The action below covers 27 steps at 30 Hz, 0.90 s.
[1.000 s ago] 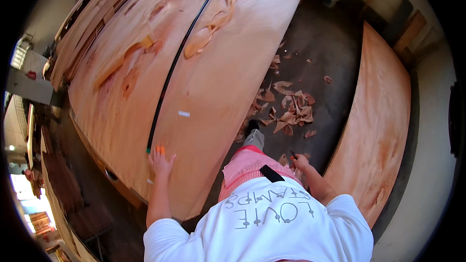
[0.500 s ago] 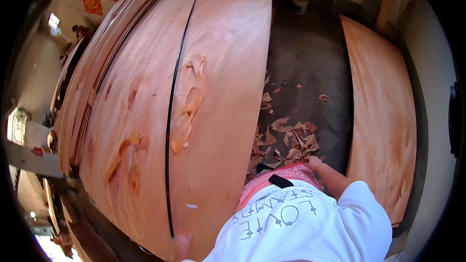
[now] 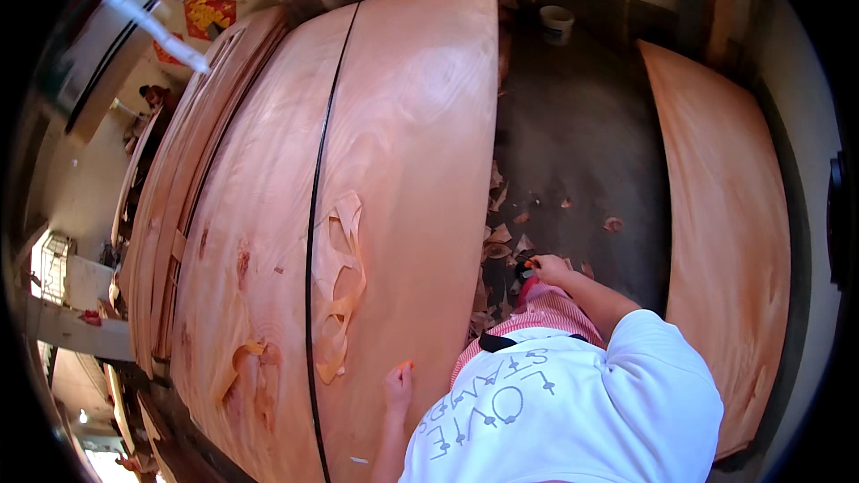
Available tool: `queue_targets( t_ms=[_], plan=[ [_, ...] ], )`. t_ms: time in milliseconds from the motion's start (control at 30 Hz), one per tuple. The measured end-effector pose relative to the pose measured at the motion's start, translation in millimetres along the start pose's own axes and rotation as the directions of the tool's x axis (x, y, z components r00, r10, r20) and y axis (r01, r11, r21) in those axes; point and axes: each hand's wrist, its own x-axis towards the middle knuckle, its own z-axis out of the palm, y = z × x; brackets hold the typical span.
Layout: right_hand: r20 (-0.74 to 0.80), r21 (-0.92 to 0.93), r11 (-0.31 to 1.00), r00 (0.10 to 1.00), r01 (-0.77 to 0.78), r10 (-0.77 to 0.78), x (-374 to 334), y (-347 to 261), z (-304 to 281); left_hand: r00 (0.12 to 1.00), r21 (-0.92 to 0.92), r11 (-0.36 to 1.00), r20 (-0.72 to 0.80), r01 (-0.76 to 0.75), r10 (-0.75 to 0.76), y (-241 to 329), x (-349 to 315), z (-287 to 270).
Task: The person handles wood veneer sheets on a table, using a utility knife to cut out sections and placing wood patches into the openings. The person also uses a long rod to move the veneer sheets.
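My left hand (image 3: 398, 386) lies on the near end of a wide sheet of reddish wood veneer (image 3: 420, 170), fingers loosely spread, with an orange fingertip showing. A second veneer sheet (image 3: 259, 241) lies beside it on the left across a dark gap. Torn veneer strips (image 3: 340, 277) lie across that gap. My right hand (image 3: 548, 268) hangs by my hip over the dark floor, fingers curled. Something orange shows at its tips, and I cannot tell whether it holds anything.
Veneer scraps (image 3: 501, 237) litter the dark floor (image 3: 582, 143) to the right of the stack. Another veneer sheet (image 3: 725, 215) lies at the far right. A white cup (image 3: 557, 24) stands at the back. More stacked sheets (image 3: 170, 188) edge the left side.
My view has swung up and right along the sheets. My left hand has come back into sight on the near end of the sheet. My right hand stays low by my hip.
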Motion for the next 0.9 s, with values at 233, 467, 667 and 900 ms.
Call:
queue_targets(
  t_ms=[233, 467, 667, 900],
  plan=[
    [0.123, -0.222, 0.839, 0.868, 0.497, -0.482, 135, -60, -87, 0.919, -0.248, 0.943, -0.268, 0.223, -0.288, 9, 74, 52],
    [0.158, -0.204, 0.794, 0.820, 0.573, -0.551, 270, -140, -126, 0.874, 0.168, 0.925, -0.418, 0.342, -0.247, 74, 119, 78],
    [0.177, -0.359, 0.565, 0.649, 0.742, -0.740, 358, -193, -95, 0.856, 0.474, 0.756, -0.469, 0.451, -0.216, 72, 141, 98],
    [0.234, -0.473, 0.547, 0.697, 0.691, -0.678, 369, -194, -68, 0.763, 0.574, 0.503, -0.463, 0.646, -0.451, 84, 145, 97]
  ],
)
